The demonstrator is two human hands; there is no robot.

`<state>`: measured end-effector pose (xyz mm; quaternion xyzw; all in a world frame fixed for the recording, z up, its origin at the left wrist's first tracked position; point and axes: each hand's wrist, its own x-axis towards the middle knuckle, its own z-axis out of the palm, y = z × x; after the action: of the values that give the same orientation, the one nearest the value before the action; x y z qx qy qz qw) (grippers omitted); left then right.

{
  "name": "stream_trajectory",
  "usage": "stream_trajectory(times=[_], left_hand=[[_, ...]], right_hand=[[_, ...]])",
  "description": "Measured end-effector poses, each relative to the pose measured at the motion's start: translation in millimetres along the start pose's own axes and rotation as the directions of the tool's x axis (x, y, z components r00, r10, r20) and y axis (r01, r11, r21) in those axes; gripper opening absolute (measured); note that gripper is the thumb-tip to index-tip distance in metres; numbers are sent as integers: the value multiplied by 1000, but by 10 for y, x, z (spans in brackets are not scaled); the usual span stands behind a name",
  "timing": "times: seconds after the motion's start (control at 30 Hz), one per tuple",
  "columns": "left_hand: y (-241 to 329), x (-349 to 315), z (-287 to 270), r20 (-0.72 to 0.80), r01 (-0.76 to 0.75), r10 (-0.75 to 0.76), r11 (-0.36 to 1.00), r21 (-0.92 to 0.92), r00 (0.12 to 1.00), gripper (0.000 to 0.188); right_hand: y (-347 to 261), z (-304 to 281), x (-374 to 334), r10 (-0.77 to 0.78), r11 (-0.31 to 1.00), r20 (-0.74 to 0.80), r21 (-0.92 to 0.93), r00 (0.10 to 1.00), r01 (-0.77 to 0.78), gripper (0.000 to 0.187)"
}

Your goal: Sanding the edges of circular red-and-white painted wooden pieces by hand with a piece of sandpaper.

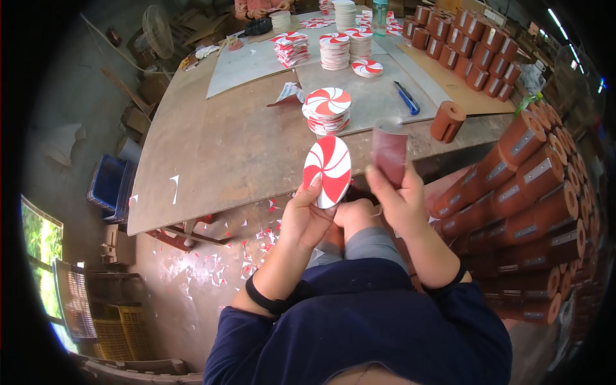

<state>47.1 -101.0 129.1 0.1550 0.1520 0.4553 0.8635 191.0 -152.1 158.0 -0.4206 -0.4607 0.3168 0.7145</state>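
Between left fingers (308, 194), disc (328, 167) (swirl-striped).

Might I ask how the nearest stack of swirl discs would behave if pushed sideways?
The stack would probably slide apart, since its layers sit unevenly. Its discs are likely fairly stiff, as the held disc in the left hand shows no visible sag.

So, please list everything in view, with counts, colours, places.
Table: one, brown, ahead
Disc: one, red-white, centre
Flat piece: one, maroon, beside disc
Disc stacks: several, red-white, table
Knife: one, blue, table
Cylinders: many, brown, table and right
Bottle: one, teal, table's far end
Scraps: many, red-white, floor
Fan: one, pale, upper left
Crates: several, blue and yellow, left
Co-worker: one, pink clothing, across table
Left hand: one, bare, holding disc
Right hand: one, bare, holding flat piece
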Motion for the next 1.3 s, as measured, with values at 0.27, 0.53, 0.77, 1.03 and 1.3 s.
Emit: stream_trajectory(times=[0.27,0.53,0.77,1.03,1.3], left_hand=[[80,-12,-86,308,175,-127,976,-133,943,36],[140,-42,-3,148,-6,-2,999,51,989,34],[160,-93,3,166,-70,43,984,161,985,35],[232,-130,-21,221,-201,124,907,371,967,41],[329,-224,43,328,-462,327,569,680,886,29]], right_hand=[[-162,-52,43,-519,433,469,-577,715,692,51],[89,-253,21,-449,454,357,-698,819,553,47],[121,-264,112,-503,362,392,-714,771,599,48],[8,-276,22,-625,386,555,-392,549,835,43],[145,-423,185,-496,633,149,-612,855,474,31]])
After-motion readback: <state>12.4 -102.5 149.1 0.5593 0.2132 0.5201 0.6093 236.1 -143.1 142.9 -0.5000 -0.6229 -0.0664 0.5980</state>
